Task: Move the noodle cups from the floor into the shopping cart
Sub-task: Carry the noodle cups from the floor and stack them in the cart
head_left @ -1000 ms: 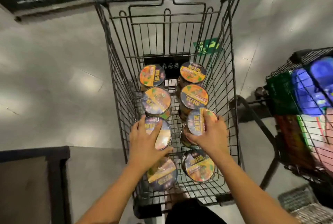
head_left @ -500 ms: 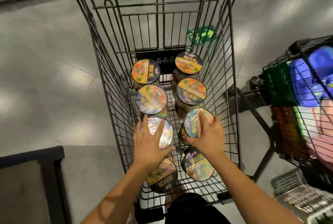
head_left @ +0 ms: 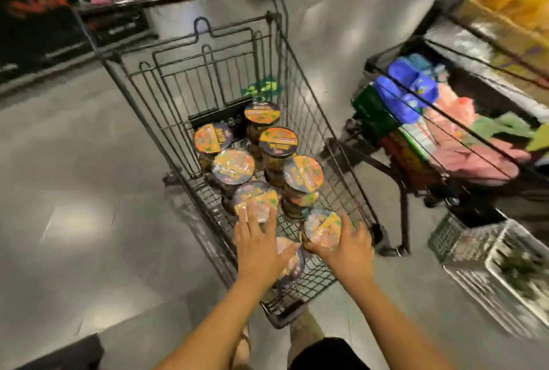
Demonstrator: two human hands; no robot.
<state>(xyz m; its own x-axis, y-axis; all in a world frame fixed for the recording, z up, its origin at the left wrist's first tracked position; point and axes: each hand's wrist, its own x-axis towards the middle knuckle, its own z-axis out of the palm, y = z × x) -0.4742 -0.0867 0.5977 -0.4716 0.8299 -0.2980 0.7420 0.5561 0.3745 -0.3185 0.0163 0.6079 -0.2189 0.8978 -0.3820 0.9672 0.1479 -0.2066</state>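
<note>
Head view swings and blurs, yet we can read the change: eight noodle cups [head_left: 233, 166] stand upright in two rows on the bottom of the shopping cart [head_left: 208, 81], the same count as half a second ago, and both hands have drawn back toward us from the third pair to the nearest pair. Our left hand [head_left: 258, 246] lies flat, its fingers [head_left: 252, 221] straight and spread. The tips touch the lid of the third cup on the left [head_left: 255, 195] and the palm hangs over the nearest left cup [head_left: 292, 265]; it holds nothing. Our right hand [head_left: 349, 249] is spread against the near side of the nearest right cup [head_left: 322, 228], and the blur keeps us from telling whether it grips that cup or merely touches it. The third right cup [head_left: 303, 175], held a moment ago, now stands free. We see no cup on the floor [head_left: 74, 191] in this view. We judge the last pair set down and released, so what remains depends on any cups lying out of sight
</note>
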